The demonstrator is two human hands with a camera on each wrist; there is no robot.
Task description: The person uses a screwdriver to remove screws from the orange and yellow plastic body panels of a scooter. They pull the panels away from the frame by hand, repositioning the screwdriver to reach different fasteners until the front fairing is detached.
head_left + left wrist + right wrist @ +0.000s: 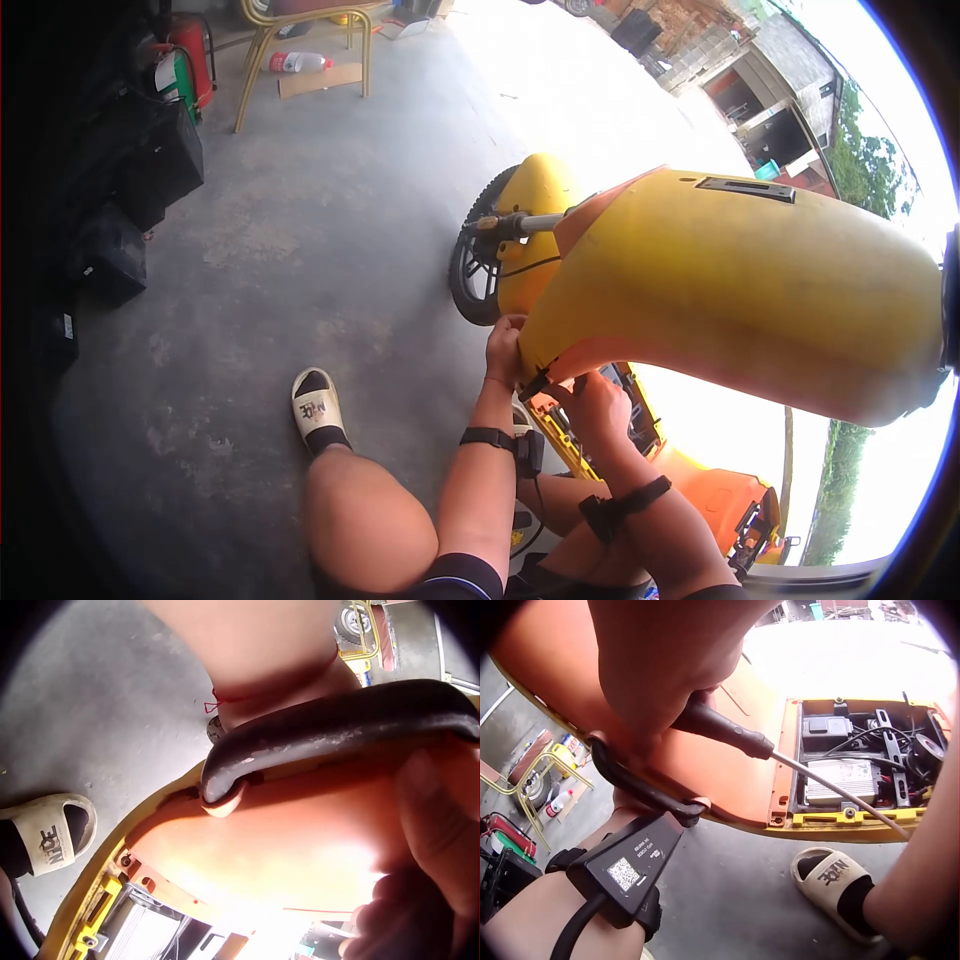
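Observation:
My right hand (598, 412) grips the dark handle of a screwdriver (724, 733), whose long metal shaft extends past the battery bay in the right wrist view. That hand is close to the orange inner side of a scooter's front panel (292, 832). My left hand (502, 350) is at the panel's outer edge, beside the black curved bar (337, 724). In the left wrist view its wrist, with a red string, passes behind that bar. The panel hides its fingertips.
The scooter's front wheel (477, 262) points away ahead. Below the panel, an uncovered floor bay holds a silver box (840, 782) and cables. A gold-legged chair (262, 60), a bottle (298, 63) and a fire extinguisher (190, 50) are at the far left, with black boxes (172, 160) nearer.

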